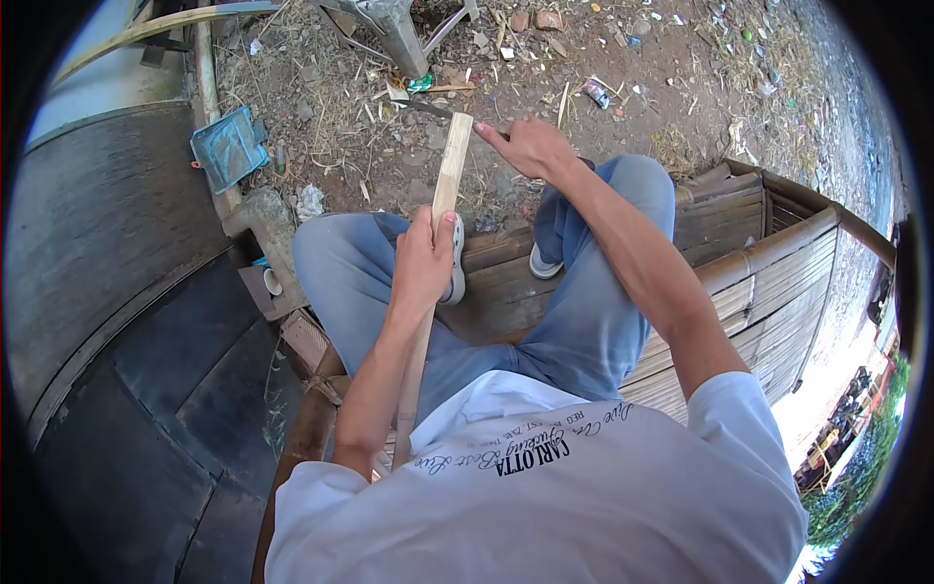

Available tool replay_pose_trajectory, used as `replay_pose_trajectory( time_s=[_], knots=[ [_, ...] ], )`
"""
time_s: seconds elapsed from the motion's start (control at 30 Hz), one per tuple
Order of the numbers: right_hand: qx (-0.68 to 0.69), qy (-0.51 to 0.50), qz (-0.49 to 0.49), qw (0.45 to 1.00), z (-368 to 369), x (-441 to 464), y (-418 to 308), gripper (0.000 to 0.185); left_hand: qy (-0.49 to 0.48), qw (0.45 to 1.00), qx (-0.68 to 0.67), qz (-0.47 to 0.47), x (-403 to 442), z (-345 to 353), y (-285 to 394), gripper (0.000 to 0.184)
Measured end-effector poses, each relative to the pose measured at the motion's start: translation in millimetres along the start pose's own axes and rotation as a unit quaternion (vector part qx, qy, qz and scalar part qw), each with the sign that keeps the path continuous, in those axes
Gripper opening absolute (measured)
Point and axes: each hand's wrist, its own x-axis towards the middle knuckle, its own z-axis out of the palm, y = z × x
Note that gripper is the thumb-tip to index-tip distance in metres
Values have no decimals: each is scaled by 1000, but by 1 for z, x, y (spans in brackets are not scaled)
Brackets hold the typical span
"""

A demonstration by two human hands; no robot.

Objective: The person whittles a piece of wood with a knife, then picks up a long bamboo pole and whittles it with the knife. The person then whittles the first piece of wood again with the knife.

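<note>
My left hand (424, 258) is wrapped round a long pale wooden strip (449, 175), which looks like split bamboo. The strip slants up from beside my left arm, and its far end is lighter, as if shaved. In my right hand (535, 149) is the handle of a knife, thumb stretched along it. The dark knife blade (428, 108) points left and crosses at the strip's far end, partly hidden behind it. Whether the edge touches the wood I cannot tell.
I sit on a bamboo bench (720, 219). A stool (394, 44) stands on the littered dirt ground (341, 136) ahead. To the left are a blue plastic container (229, 149), a white cup (272, 282) and dark panels (146, 389). A crushed can (596, 93) lies ahead right.
</note>
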Motion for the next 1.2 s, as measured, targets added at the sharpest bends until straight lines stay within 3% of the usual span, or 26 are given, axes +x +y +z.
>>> replay_pose_trajectory(
  time_s=[0.1, 0.2, 0.33, 0.4, 0.43, 0.5, 0.6, 0.83, 0.93, 1.1, 1.2],
  knots=[
    [71, 78, 51, 993, 11, -1, -3, 94, 16, 999, -30, 21, 13, 4, -4, 31],
    [99, 78, 108, 986, 4, -3, 9, 95, 19, 996, -64, 57, 20, 3, -10, 27],
    [181, 98, 107, 973, -10, -3, 16, 89, 22, 995, -87, 48, 19, 2, -9, 26],
    [203, 135, 30, 969, -12, -4, 10, 70, -1, 992, -126, 13, 16, 0, -1, 26],
    [201, 135, 30, 970, -14, -6, 6, 70, 0, 992, -128, 13, 15, -1, 3, 26],
    [311, 94, 11, 946, -18, -10, -3, 45, -20, 990, -138, -10, 12, -2, 9, 27],
    [370, 113, -53, 921, -17, -7, -4, 39, -20, 992, -123, -25, 12, -3, 11, 33],
    [344, 54, -69, 935, -15, -5, -6, 43, -26, 993, -113, -19, 13, 0, 11, 36],
    [358, 69, -57, 929, -13, -4, -7, 44, -45, 981, -183, -37, 10, -1, 18, 31],
    [162, 202, -109, 960, -14, -4, -11, 47, -39, 993, -113, -15, 6, -2, 23, 38],
    [156, 176, -89, 968, -22, -13, -20, 42, -22, 995, -97, 2, 5, -1, 20, 33]
  ],
)
